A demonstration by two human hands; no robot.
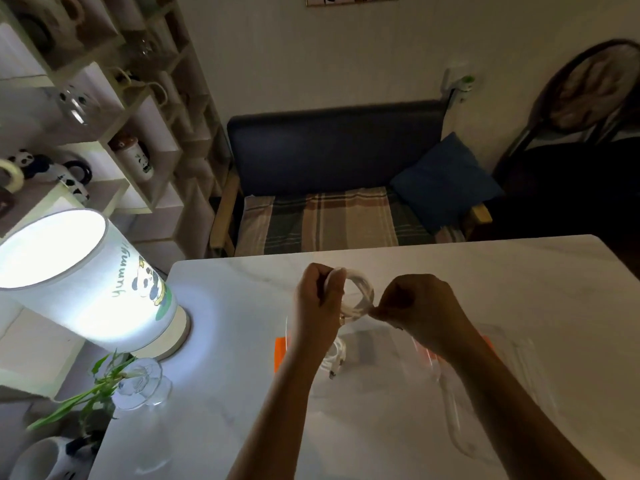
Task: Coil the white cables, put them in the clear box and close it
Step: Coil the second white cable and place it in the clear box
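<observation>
Fig.: coiling stage, head view. My left hand is closed round one side of a white cable coil, held up above the tabletop. My right hand pinches the coil's other side w/ fingertips, apparently tucking or wrapping the loose end; the exact finger contact is too small to tell.

Beneath and just behind my wrists sits the clear box, open, w/ orange latches at its sides. A second cable shows by my left wrist, at or in the box; I can't tell for sure whether it's inside, nor how neatly it's coiled. A clear piece, prob. the lid, lies to the right of the box, near my right forearm; edges are faint against the pale top.

Progress (est.): roughly midway. Done: one cable apparently put by, this one nearly wound into loops. Left: secure the end, lower the coil into the box, fit the lid, snap the latches. Whether more cables remain isn't visible.

Surroundings: lit lamp and a glass vase w/ green stems at the tabletop's left edge, well apart from the work.
</observation>
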